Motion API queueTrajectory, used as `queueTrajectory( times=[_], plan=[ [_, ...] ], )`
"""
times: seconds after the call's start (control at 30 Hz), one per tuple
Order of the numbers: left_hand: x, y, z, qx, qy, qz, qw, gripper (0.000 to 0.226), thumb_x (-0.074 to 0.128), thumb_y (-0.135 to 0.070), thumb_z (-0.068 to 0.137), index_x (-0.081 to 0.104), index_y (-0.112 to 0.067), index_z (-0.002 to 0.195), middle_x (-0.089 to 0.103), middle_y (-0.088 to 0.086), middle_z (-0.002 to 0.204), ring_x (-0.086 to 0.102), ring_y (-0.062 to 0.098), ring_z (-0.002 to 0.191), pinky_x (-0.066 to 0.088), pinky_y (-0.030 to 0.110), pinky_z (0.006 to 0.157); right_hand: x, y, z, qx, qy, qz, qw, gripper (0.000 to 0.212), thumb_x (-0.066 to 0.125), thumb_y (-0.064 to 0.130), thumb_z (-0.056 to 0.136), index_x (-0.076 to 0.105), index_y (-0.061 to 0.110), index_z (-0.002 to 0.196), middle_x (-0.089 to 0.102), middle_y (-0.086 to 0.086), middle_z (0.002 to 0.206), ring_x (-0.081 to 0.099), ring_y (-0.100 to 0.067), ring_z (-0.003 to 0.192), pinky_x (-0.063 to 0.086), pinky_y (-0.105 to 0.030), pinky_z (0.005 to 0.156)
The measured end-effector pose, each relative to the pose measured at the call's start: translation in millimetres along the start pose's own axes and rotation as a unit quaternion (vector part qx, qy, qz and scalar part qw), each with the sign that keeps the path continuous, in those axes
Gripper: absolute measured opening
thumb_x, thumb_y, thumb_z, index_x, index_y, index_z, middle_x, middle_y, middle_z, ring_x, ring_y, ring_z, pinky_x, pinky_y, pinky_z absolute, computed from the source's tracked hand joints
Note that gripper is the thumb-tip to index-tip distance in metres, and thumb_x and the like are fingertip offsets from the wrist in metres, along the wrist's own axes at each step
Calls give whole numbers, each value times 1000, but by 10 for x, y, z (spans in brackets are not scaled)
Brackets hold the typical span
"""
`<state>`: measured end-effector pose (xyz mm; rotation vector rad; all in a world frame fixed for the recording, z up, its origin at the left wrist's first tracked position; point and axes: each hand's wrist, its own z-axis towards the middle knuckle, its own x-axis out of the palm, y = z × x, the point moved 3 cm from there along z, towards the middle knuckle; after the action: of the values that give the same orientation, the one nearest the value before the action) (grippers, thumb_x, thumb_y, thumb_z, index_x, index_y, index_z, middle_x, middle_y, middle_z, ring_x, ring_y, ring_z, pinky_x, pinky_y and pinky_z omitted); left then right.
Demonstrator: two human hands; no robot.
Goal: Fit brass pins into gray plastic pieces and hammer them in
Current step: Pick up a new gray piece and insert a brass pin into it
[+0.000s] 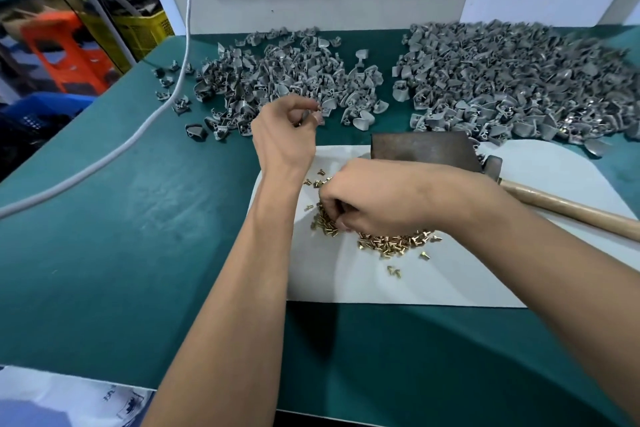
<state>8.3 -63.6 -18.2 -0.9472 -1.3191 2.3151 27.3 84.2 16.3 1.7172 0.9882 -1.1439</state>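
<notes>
I see the left hand (pixel 282 135) raised at centre frame, fingers (pixel 304 107) pinched on a small gray plastic piece (pixel 307 115) at the near edge of the left pile (pixel 277 76) of gray pieces (piece mostly hidden by the fingertips, blurred). The right hand (pixel 367 198) sits lower centre, palm down, fingers (pixel 332 210) curled into the heap of brass pins (pixel 391 241); I cannot tell whether a pin is actually gripped, since the fingertips are buried in the heap. The pins lie on a white sheet (pixel 450 274) spread on the green bench (pixel 138 218), with a few strays just below and left of the heap.

A second, bigger pile (pixel 512 80) of gray pieces fills the upper right of the frame, well apart from the left one. A dark metal block (pixel 422 147) rests at the top edge of the sheet, just above the right wrist. The hammer (pixel 568 206) lies right of centre, head beside the block and wooden handle running toward the right edge.

A white cable (pixel 145 128) curves across the upper left of the bench.
</notes>
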Motion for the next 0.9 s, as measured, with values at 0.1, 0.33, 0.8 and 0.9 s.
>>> queueTrajectory(
  times=[0.1, 0.33, 0.8, 0.9],
  plan=[
    [15, 5, 6, -25, 4, -52, 998, 7, 75, -10, 90, 77, -13, 95, 68, -7, 59, 73, 12, 62, 63, 35, 73, -40, 6, 16, -3, -35, 27, 999, 13, 61, 6, 86, 68, 17, 86, 60, 13, 72, 53, -6, 67, 46, -24, 67],
    [139, -83, -50, -56, 55, -209, 975, 16, 73, 4, 88, 77, -5, 101, 69, 8, 82, 76, 24, 73, 64, 44, 80, -90, -112, -162, 5, -165, 140, 976, 18, 64, 4, 89, 77, 16, 92, 62, 18, 67, 59, 6, 58, 40, -5, 62],
    [493, -503, -453, 63, 258, -323, 908, 32, 84, 4, 75, 77, -14, 101, 79, 8, 98, 74, 19, 92, 59, 28, 85, 123, -838, -939, 121, -548, 378, 737, 13, 72, -3, 89, 77, 8, 95, 74, -6, 74, 72, -25, 62, 58, -31, 53],
    [508, -534, -489, 60, 283, -334, 897, 33, 83, 5, 75, 76, -10, 103, 79, 10, 99, 75, 22, 93, 61, 34, 86, 159, -864, -930, 133, -567, 385, 716, 11, 73, -1, 89, 77, 7, 95, 75, -3, 77, 74, -20, 69, 59, -29, 57]
  ],
)
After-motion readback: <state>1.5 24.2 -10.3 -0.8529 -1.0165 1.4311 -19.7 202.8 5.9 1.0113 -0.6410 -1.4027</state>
